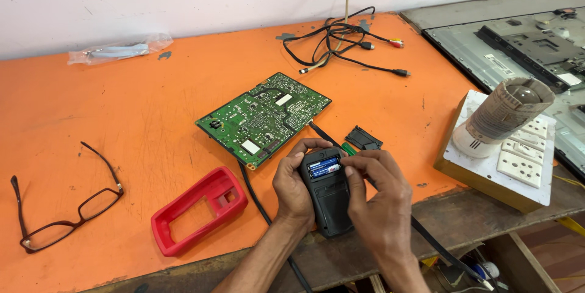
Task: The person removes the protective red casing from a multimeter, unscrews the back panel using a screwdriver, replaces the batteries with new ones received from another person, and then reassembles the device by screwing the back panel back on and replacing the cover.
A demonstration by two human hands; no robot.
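**Black handheld device held face down, battery bay open**

The black handheld device (329, 198) lies at the near edge of the orange table (122, 104), right of centre. Its long axis runs near to far, with the open battery compartment at the far end and its back turned up. Inside the compartment sits a blue battery (324, 167), lying crosswise, left to right.

The left hand (294, 189) wraps the device's left side, fingers curled closed around the far end of the case. The right hand (378, 198) clasps the right side; its thumb rests on the back just below the compartment, and its fingertips touch the compartment's right rim. Both grips are narrow, closed on the case.

Just beyond the right hand lies a small black cover (364, 139), apart from the device. Beyond the device, a green circuit board (264, 116) rests flat, its long axis diagonal. To the left, near the device, lies an empty red rubber casing (198, 209). Well apart at far left are spectacles (61, 208). A tangle of black cables (341, 40) lies at the far side. At right stands a switch board (518, 159) bearing a paper-wrapped bulb (506, 110).
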